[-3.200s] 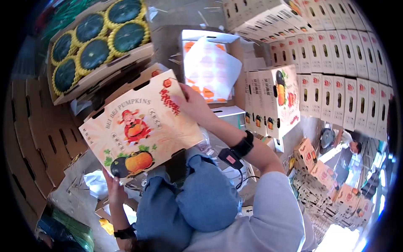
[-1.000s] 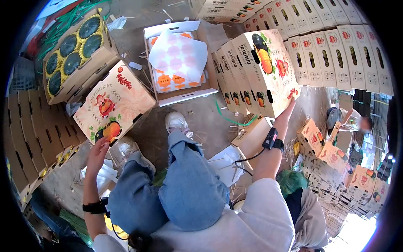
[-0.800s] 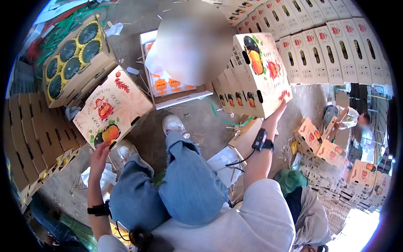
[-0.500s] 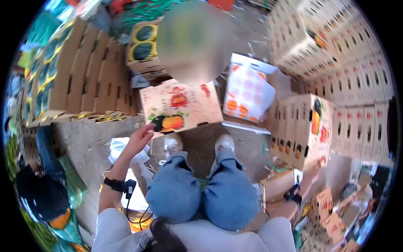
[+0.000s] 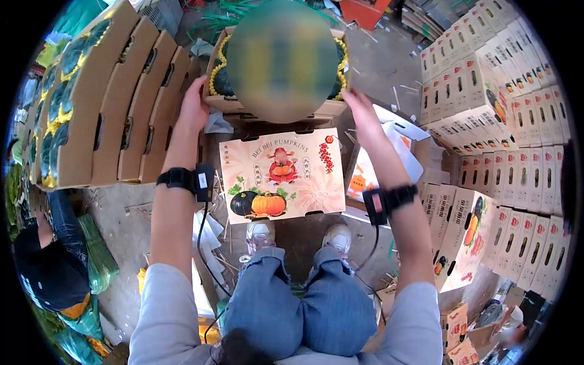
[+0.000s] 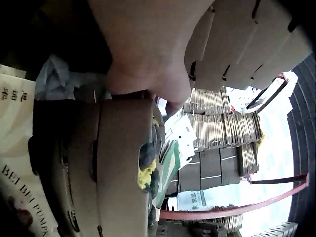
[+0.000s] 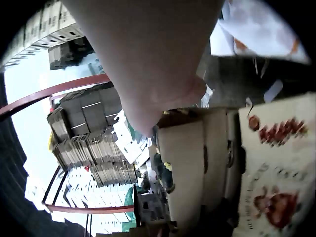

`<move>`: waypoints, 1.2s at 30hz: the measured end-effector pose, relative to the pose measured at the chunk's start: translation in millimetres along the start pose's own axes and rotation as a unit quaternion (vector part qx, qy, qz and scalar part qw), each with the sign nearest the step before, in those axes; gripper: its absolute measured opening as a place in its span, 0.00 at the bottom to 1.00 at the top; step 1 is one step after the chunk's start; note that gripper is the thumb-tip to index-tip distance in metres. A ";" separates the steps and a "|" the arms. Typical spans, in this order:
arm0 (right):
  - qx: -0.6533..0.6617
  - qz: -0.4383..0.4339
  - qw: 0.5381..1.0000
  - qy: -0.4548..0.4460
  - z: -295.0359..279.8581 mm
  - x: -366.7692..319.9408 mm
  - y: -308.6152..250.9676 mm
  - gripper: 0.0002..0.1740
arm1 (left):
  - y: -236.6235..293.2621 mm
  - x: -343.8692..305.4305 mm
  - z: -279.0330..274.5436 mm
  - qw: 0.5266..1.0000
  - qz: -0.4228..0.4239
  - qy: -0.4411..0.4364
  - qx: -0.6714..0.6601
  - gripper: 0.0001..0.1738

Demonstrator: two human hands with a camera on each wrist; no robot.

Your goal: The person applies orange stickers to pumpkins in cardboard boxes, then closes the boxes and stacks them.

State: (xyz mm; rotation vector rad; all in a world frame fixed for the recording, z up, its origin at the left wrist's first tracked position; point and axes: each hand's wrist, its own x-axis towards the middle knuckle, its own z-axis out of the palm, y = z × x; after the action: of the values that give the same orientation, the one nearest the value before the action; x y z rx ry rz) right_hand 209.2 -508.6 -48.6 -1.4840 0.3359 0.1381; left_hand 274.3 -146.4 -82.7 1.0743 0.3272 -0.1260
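Grey floor, strewn with scraps, surrounds an open crate of netted pumpkins at twelve o'clock from me. My left hand is at the crate's eight o'clock corner, my right hand at four; how far their fingers curl I can't tell. Uneven support could, I judge, tip it onto the printed box at its six, or a leftward swing knock the stacked crates at nine.

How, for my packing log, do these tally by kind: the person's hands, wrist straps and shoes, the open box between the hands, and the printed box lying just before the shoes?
Hands: left hand, right hand: 2
Black wrist straps: 2
Shoes: 2
Open box: 1
Printed box: 1
Total: 8
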 end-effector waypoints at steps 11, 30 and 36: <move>0.159 0.034 0.986 0.028 -5.4 -49.8 10.7 0.24 | -14.8 -122.8 26.8 0.996 0.060 -0.009 0.060 0.21; -0.660 0.009 0.747 0.083 -146.9 -121.0 190.7 0.29 | -93.2 -237.4 -58.0 0.964 0.060 0.030 0.259 0.29; -0.736 0.040 0.674 0.055 -183.3 -106.5 202.3 0.20 | -71.8 -250.9 -49.7 0.845 0.167 -0.083 0.501 0.23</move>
State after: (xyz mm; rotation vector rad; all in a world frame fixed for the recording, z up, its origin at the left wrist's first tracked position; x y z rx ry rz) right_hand 24.0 -659.8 -218.0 -3.1200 0.3909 0.4648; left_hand 8.7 -151.1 -83.7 2.1320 -0.1319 -0.0704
